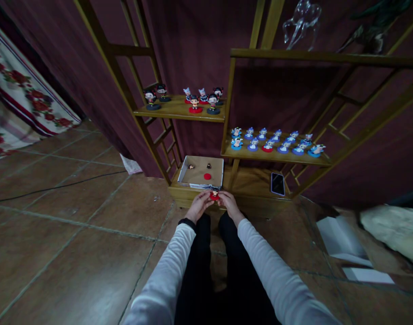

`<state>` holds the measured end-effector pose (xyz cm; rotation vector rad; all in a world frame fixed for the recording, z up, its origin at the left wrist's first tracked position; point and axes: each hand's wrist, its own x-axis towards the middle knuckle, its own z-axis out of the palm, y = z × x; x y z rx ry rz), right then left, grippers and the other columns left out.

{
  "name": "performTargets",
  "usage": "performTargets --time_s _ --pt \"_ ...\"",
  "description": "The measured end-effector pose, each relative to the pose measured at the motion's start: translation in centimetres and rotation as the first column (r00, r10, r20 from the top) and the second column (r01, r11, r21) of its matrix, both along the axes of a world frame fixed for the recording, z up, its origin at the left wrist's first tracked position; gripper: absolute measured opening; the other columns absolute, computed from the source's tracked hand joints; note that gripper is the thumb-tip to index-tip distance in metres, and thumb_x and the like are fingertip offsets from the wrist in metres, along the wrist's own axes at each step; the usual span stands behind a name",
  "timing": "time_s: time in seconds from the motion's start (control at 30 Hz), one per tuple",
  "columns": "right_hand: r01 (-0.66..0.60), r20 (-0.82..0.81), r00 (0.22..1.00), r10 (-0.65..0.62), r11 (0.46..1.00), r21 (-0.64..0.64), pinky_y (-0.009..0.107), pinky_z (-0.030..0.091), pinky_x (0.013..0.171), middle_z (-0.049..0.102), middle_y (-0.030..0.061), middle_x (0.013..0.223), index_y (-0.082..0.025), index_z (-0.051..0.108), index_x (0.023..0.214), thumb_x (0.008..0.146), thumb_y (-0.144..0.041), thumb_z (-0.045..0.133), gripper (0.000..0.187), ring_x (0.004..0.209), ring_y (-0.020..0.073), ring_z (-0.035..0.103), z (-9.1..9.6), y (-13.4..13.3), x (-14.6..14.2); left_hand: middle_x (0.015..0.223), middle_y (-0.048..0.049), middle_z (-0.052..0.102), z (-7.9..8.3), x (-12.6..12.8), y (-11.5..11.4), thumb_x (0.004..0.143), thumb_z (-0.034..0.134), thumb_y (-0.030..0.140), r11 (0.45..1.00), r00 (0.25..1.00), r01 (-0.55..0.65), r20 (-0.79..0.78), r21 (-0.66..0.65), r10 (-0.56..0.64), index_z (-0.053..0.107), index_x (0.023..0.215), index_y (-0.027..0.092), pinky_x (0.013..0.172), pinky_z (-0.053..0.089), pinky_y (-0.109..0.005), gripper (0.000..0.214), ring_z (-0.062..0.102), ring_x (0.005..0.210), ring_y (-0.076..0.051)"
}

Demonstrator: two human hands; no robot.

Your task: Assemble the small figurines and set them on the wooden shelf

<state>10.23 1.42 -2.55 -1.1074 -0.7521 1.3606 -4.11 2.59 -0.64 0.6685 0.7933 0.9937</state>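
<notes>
Between my two hands, in front of the box's near wall, is a small dark-haired figurine [215, 194] on a red round base. My left hand [200, 203] grips it from the left, and my right hand [229, 201] has its fingers on the right side. Just beyond them a shallow cardboard box [199, 161] rests on the low wooden shelf. Inside it lie a loose red disc base [207, 176], a small dark piece [209, 166] and a small figurine piece [191, 167], too small to make out well.
Several figurines stand on the upper left shelf [179, 108], and two rows of mostly blue and purple ones on the right shelf [277, 155]. A phone [277, 184] lies on the low shelf. White box parts [343, 239] are on the floor at right; a cable [60, 186] runs at left.
</notes>
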Motion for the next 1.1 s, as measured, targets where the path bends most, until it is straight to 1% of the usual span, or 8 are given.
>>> performTargets --time_s 0.1,0.2,0.33,0.53,0.67,0.8,0.93,1.1 --pt "-0.002 0.008 1.000 0.002 1.000 0.006 0.022 0.037 0.040 0.061 -0.0016 0.053 -0.016 0.064 0.079 0.059 -0.037 0.065 0.029 0.039 0.0090 0.048 -0.1 0.1 0.0 0.079 -0.0060 0.067 -0.3 -0.1 0.2 0.073 0.064 0.016 0.999 0.999 0.039 -0.033 -0.034 -0.040 0.062 0.096 0.013 0.057 0.051 -0.020 0.023 0.062 0.061 -0.010" --pt "0.001 0.017 1.000 -0.001 1.000 0.004 0.022 0.036 0.041 0.061 -0.0018 0.053 -0.016 0.064 0.078 0.059 -0.037 0.065 0.029 0.039 0.0087 0.047 -0.2 0.2 0.0 0.075 -0.0055 0.067 -0.4 -0.1 0.3 0.073 0.063 0.013 0.997 0.997 0.061 -0.050 -0.050 -0.063 0.061 0.095 0.013 0.053 0.050 -0.018 0.022 0.062 0.058 -0.010" --pt "-0.007 0.006 1.000 0.007 1.000 0.002 0.022 0.038 0.044 0.062 -0.0013 0.057 -0.017 0.064 0.083 0.061 -0.040 0.065 0.032 0.043 0.0087 0.049 -0.1 0.0 0.0 0.074 -0.0052 0.067 -0.3 0.1 0.2 0.073 0.063 0.012 0.999 0.998 0.012 -0.055 -0.047 -0.014 0.062 0.092 0.012 0.054 0.050 -0.017 0.019 0.062 0.057 -0.009" --pt "-0.098 0.000 0.995 0.098 0.995 -0.010 0.022 0.041 0.051 0.065 0.0001 0.066 -0.018 0.064 0.090 0.060 -0.038 0.068 0.036 0.052 0.0090 0.053 0.8 -0.5 0.1 0.078 -0.0054 0.068 -0.3 0.3 0.2 0.071 0.066 0.013 0.998 0.998 -0.057 -0.021 -0.009 0.056 0.065 0.085 0.011 0.060 0.051 -0.018 0.014 0.062 0.061 -0.008" --pt "-0.100 0.023 0.995 0.101 0.995 -0.028 0.022 0.041 0.052 0.064 -0.0002 0.065 -0.018 0.065 0.090 0.058 -0.038 0.070 0.038 0.053 0.0092 0.053 1.2 -0.6 0.1 0.080 -0.0062 0.068 -0.4 0.2 0.2 0.070 0.068 0.016 0.999 0.999 -0.043 -0.023 0.003 0.043 0.065 0.084 0.011 0.064 0.052 -0.021 0.015 0.062 0.064 -0.010" --pt "-0.106 0.029 0.994 0.107 0.994 -0.021 0.021 0.040 0.052 0.064 -0.0001 0.067 -0.018 0.065 0.090 0.059 -0.038 0.069 0.037 0.053 0.0089 0.053 1.0 -0.6 0.1 0.080 -0.0061 0.068 -0.4 0.1 0.2 0.069 0.069 0.018 1.000 1.000 -0.008 -0.021 0.020 0.008 0.064 0.086 0.011 0.066 0.052 -0.022 0.019 0.063 0.066 -0.010" --pt "-0.120 0.040 0.992 0.120 0.993 -0.011 0.021 0.040 0.052 0.064 -0.0009 0.067 -0.019 0.065 0.089 0.059 -0.038 0.068 0.036 0.054 0.0086 0.053 0.7 -0.5 0.1 0.075 -0.0058 0.068 -0.3 0.1 0.2 0.066 0.071 0.018 0.999 0.998 0.032 -0.058 0.021 -0.030 0.062 0.088 0.012 0.062 0.052 -0.022 0.025 0.064 0.063 -0.011" --pt "-0.134 0.035 0.990 0.133 0.991 0.020 0.021 0.040 0.053 0.064 -0.0008 0.068 -0.018 0.065 0.089 0.061 -0.037 0.067 0.034 0.054 0.0083 0.053 0.5 -0.6 0.1 0.073 -0.0054 0.067 -0.5 0.2 0.2 0.064 0.072 0.017 0.998 0.996 0.039 -0.082 0.040 -0.036 0.059 0.090 0.011 0.061 0.052 -0.022 0.029 0.064 0.062 -0.012"
